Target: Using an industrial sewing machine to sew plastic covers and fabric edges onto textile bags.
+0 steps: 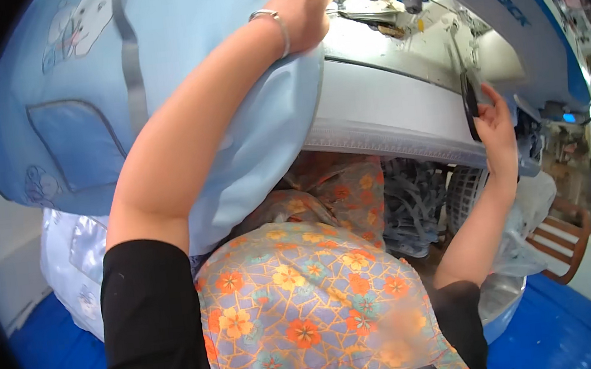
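A large light blue fabric bag [235, 155] with grey trim and printed bears spreads over the left side of the sewing table. At its far edge, beside the needle area of the sewing machine [507, 4], my left hand [303, 14] is closed on the fabric, its fingertips partly hidden. My right hand [497, 127] is at the table's front right, fingers curled against a black-handled tool [470, 101]. A thin metal part runs up from that handle; I cannot tell whether it is a pair of scissors.
Small dark items [387, 27] lie on the machine bed. A clear ruler strip [392, 142] runs along the table's front edge. Below hang dark fabric strips [413, 204]. A brown wooden rack [568, 242] and a plastic-lined tub [502, 303] stand at the right on blue flooring.
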The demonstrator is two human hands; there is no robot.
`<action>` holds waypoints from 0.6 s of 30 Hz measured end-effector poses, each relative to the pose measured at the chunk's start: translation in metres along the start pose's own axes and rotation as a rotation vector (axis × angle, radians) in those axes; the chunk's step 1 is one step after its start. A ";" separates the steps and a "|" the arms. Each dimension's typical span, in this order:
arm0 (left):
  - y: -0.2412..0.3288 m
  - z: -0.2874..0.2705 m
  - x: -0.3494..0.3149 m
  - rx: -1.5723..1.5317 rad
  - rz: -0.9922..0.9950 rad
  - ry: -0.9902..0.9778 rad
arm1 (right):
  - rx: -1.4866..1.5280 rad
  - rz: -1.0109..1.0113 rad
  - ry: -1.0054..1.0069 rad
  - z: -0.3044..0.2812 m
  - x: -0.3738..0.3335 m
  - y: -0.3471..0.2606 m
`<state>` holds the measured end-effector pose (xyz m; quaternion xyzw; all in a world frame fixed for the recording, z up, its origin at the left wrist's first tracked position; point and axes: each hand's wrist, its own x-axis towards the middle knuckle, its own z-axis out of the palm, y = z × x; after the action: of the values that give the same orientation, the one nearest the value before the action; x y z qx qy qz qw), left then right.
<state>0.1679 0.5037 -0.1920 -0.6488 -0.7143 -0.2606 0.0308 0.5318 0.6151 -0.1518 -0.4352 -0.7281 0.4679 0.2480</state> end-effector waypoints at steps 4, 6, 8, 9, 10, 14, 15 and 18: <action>-0.010 -0.001 0.001 0.072 0.004 0.055 | 0.185 -0.055 -0.356 0.040 -0.029 -0.030; 0.007 -0.016 -0.011 0.397 0.072 0.140 | 0.385 -0.001 -0.528 0.078 -0.042 -0.047; -0.015 -0.008 -0.011 0.274 -0.022 0.030 | 0.514 0.229 -0.693 0.112 -0.040 -0.069; -0.023 -0.003 -0.009 0.144 -0.097 -0.085 | 0.586 0.321 -0.680 0.128 -0.037 -0.075; -0.017 -0.004 -0.007 0.137 -0.083 -0.088 | 0.658 0.414 -0.651 0.140 -0.031 -0.079; -0.011 -0.001 -0.011 0.114 -0.099 -0.074 | 0.794 0.469 -0.509 0.173 -0.007 -0.085; -0.010 0.000 -0.012 0.118 -0.096 -0.023 | 0.809 0.434 -0.513 0.178 -0.003 -0.087; -0.009 0.001 -0.013 0.124 -0.115 -0.037 | 0.864 0.425 -0.482 0.192 0.002 -0.091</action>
<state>0.1617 0.4920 -0.2005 -0.6082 -0.7657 -0.2051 0.0427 0.3465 0.5105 -0.1544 -0.3118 -0.4015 0.8512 0.1302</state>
